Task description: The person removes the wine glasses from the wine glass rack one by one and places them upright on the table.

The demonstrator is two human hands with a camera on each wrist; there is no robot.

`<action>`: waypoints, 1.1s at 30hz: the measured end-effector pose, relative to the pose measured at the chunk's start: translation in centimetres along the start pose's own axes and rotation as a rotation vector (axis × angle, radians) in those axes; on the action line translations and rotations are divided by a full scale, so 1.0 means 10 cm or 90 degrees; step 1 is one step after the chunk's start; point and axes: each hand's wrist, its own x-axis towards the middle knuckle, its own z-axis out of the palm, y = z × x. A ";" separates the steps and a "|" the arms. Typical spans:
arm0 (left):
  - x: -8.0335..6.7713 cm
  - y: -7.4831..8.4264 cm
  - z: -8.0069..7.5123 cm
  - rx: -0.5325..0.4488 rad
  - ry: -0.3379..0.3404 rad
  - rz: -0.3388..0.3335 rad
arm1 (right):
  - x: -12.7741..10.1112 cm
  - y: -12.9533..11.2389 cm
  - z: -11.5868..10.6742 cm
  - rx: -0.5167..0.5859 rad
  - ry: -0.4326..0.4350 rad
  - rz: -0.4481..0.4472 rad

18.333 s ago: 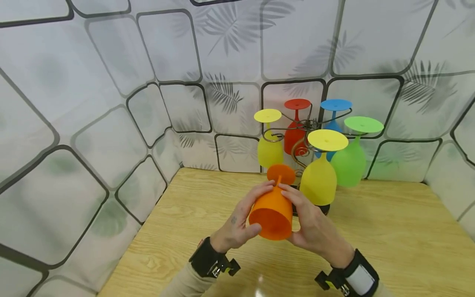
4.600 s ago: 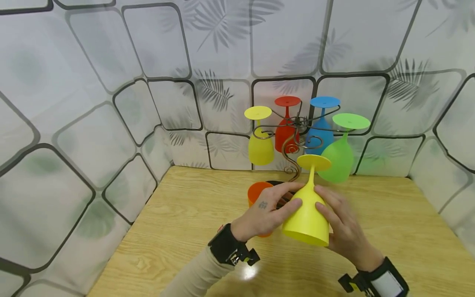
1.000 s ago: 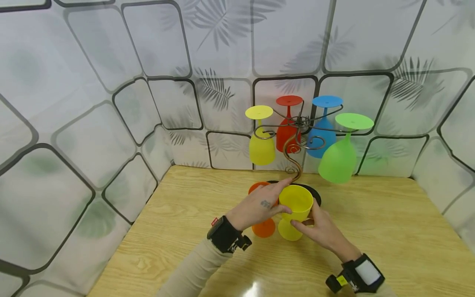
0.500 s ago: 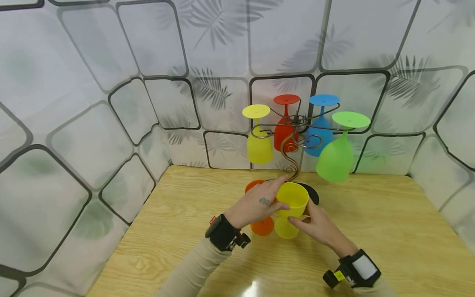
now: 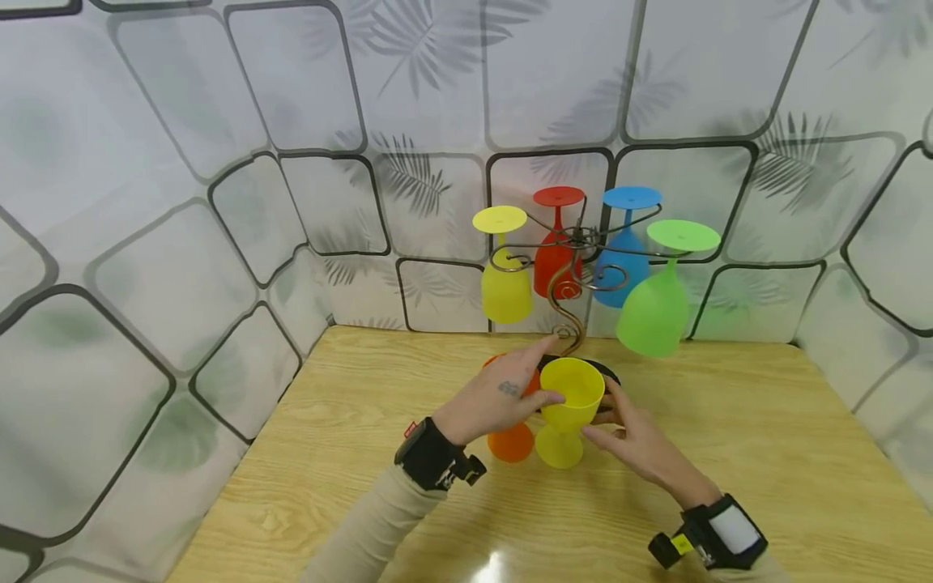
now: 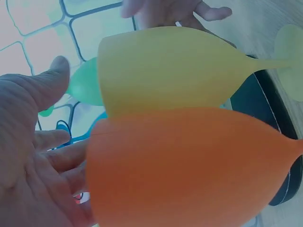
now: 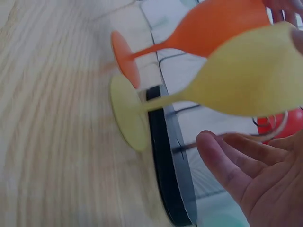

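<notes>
A yellow goblet [image 5: 576, 397] stands upright on the wooden table [image 5: 765, 453], right beside an upright orange goblet [image 5: 510, 441]. My left hand [image 5: 503, 397] lies open at their left, over the orange goblet's bowl, thumb close to the yellow bowl. My right hand [image 5: 634, 441] is open on the yellow goblet's right, fingers relaxed. In the left wrist view my left hand [image 6: 28, 156] stands spread beside the orange goblet [image 6: 189, 170] and yellow goblet [image 6: 175, 71]. In the right wrist view my right hand [image 7: 246, 175] sits just clear of the yellow goblet [image 7: 251, 80].
Behind the goblets stands a wire rack [image 5: 568, 300] on a black round base [image 5: 608, 374]. Inverted goblets hang from it: yellow [image 5: 505, 291], red [image 5: 554, 263], blue [image 5: 619, 271], green [image 5: 652, 312]. Patterned walls enclose the table's back and sides.
The yellow goblet, earlier held upside down in both hands, now stands upright beside the orange one. Over the last second both hands have loosened off its bowl.
</notes>
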 end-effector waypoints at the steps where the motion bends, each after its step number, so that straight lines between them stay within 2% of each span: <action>1: 0.00 0.00 -0.02 -0.009 -0.004 -0.003 | -0.02 0.00 -0.03 -0.004 0.004 -0.003; 3: 0.02 0.01 -0.07 -0.027 -0.009 -0.006 | -0.05 -0.01 -0.10 -0.005 0.017 -0.020; 6: 0.06 0.02 -0.16 -0.035 -0.009 -0.006 | -0.08 -0.02 -0.19 -0.028 0.069 -0.047; 14: 0.18 0.06 -0.34 -0.055 -0.021 0.048 | -0.09 0.00 -0.40 -0.150 0.315 -0.098; 17: 0.25 0.10 -0.39 -0.055 -0.031 0.056 | -0.06 -0.06 -0.51 -0.170 0.408 -0.125; 20: 0.35 0.15 -0.43 -0.055 -0.047 0.061 | 0.02 -0.15 -0.63 -0.177 0.472 -0.157; 24: 0.51 0.21 -0.45 -0.062 -0.075 0.066 | 0.16 -0.27 -0.76 -0.159 0.499 -0.134; 27: 0.65 0.24 -0.45 -0.073 -0.104 0.044 | 0.24 -0.35 -0.82 -0.147 0.509 -0.085; 33: 0.88 0.33 -0.42 -0.057 -0.167 0.001 | 0.35 -0.40 -0.88 -0.109 0.454 -0.034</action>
